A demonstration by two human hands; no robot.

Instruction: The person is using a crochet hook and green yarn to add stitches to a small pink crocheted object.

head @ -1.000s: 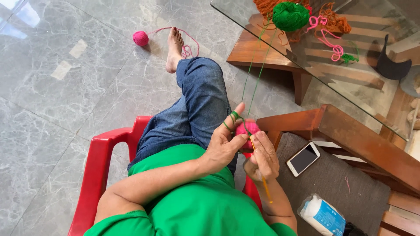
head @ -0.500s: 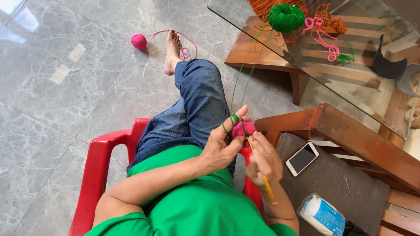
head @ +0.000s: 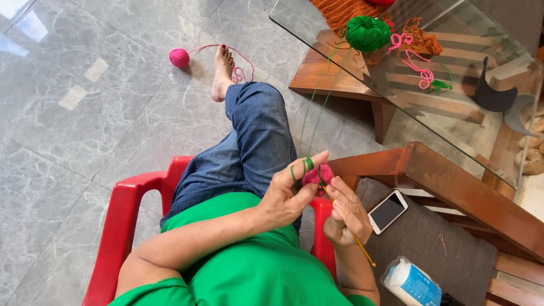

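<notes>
Since a second ago little has shifted: the left hand (head: 286, 195) still pinches the pink crochet piece (head: 317, 174), green yarn (head: 309, 122) running toward one o'clock, while the right hand (head: 347, 212) keeps its grip clenched on the hook (head: 362, 249).

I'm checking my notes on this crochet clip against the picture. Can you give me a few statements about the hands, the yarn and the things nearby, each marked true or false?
1. The left hand has green yarn looped over its fingers. True.
2. The right hand holds a crochet hook. True.
3. The pink yarn ball lies on the glass table. False: it lies on the floor, near the bare foot.
4. The green yarn ball lies on the glass table. True.
5. The phone lies in the person's lap. False: it lies on the grey cushion beside the red chair.
</notes>
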